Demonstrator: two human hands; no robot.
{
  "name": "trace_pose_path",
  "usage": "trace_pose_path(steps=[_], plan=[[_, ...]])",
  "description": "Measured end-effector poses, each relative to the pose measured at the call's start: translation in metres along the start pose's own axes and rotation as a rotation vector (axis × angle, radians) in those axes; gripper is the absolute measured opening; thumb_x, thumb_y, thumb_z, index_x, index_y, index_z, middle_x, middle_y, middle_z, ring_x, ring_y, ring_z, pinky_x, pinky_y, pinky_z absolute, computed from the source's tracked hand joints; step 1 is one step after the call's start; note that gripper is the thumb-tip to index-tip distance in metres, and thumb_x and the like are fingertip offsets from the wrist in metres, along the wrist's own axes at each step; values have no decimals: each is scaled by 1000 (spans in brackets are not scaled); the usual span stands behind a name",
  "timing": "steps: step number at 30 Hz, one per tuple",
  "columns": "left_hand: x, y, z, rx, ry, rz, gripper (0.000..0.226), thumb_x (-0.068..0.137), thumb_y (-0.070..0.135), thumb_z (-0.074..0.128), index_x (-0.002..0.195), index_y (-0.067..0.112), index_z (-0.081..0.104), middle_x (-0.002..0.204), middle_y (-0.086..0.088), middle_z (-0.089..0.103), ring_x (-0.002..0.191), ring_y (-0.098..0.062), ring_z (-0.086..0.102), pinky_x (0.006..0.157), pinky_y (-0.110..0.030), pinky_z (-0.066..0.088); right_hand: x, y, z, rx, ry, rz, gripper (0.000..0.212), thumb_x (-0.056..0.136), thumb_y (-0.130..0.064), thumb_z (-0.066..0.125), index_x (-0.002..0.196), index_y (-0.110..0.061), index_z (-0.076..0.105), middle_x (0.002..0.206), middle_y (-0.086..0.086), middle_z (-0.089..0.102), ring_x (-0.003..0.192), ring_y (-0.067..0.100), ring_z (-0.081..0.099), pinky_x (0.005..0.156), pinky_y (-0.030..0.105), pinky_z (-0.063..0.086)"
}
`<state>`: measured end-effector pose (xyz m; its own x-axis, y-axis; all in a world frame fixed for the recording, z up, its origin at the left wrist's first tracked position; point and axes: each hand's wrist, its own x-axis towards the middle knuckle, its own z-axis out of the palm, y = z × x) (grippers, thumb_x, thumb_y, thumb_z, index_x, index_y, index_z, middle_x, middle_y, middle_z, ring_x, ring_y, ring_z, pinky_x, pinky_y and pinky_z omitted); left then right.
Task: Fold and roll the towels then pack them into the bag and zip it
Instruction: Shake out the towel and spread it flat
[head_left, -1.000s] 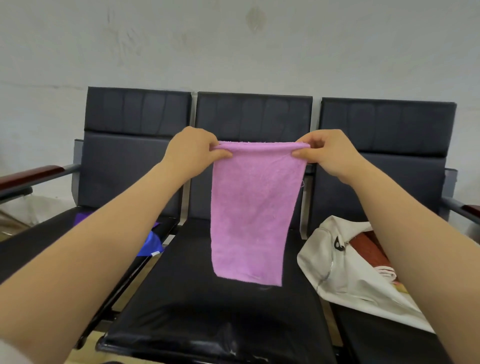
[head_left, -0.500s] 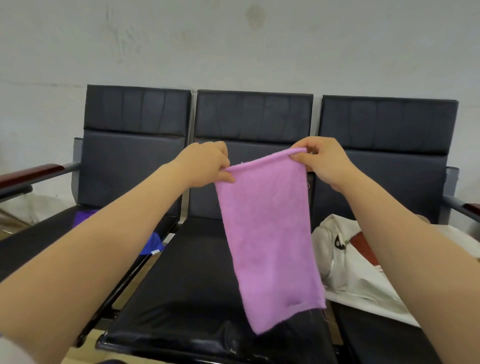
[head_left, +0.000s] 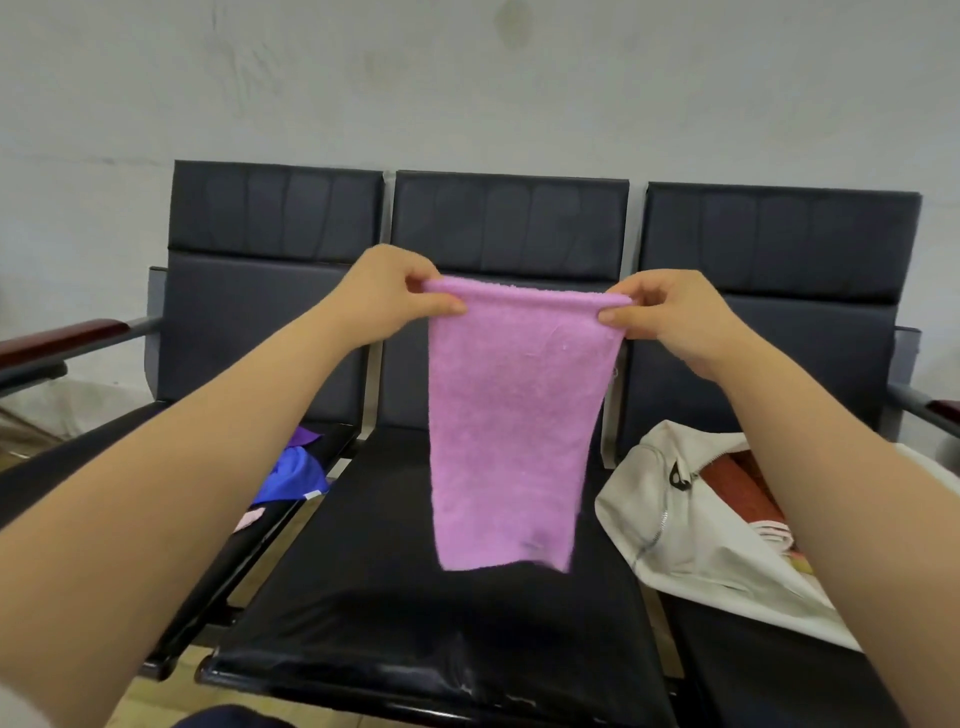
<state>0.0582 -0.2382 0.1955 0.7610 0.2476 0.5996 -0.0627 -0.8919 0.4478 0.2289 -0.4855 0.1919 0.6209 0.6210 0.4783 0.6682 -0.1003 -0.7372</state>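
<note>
Black bench (head_left: 415, 597), three seats. White bag (head_left: 691, 530) at 4 o'clock on the right seat, mouth open, red towel (head_left: 737, 483) inside. Pink towel (head_left: 514, 426) hangs mid-frame over the middle seat: top edge level and taut, side edges free, hem hanging loose. Left hand (head_left: 387, 291) pinches its 10 o'clock corner, right hand (head_left: 670, 317) its 2 o'clock corner. Blue cloth (head_left: 293, 475) at 8 o'clock, on the left seat.

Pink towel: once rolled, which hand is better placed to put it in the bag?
Probably the right hand: it pinches the pink towel's corner nearer the white bag, open on the right seat. The left hand would have to cross over.
</note>
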Motion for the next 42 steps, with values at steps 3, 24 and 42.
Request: trace_pose_path(steps=[3, 24, 42], plan=[[-3, 0, 6, -258, 78, -22, 21, 78, 22, 77, 88, 10, 62, 90, -14, 68, 86, -31, 65, 79, -40, 56, 5, -3, -5, 207, 16, 46, 10, 82, -6, 72, 89, -13, 71, 93, 6, 73, 93, 20, 71, 85, 34, 57], [22, -62, 55, -202, 33, -188, 26, 78, 8, 74, 96, 21, 62, 85, 6, 64, 70, -2, 57, 69, -16, 44, 28, 61, 60, 29, 230, 162, 13, 89, -8, 64, 101, -9, 69, 93, 4, 69, 83, 15, 69, 68, 19, 57], [-235, -100, 169, 249, -752, 0, 10, 89, 24, 48, 96, 21, 55, 98, 9, 56, 82, -6, 49, 71, -17, 39, -174, 173, 130, -432, -842, 202, 20, 82, -21, 67, 73, -37, 58, 101, -14, 67, 95, 3, 62, 89, 27, 52]])
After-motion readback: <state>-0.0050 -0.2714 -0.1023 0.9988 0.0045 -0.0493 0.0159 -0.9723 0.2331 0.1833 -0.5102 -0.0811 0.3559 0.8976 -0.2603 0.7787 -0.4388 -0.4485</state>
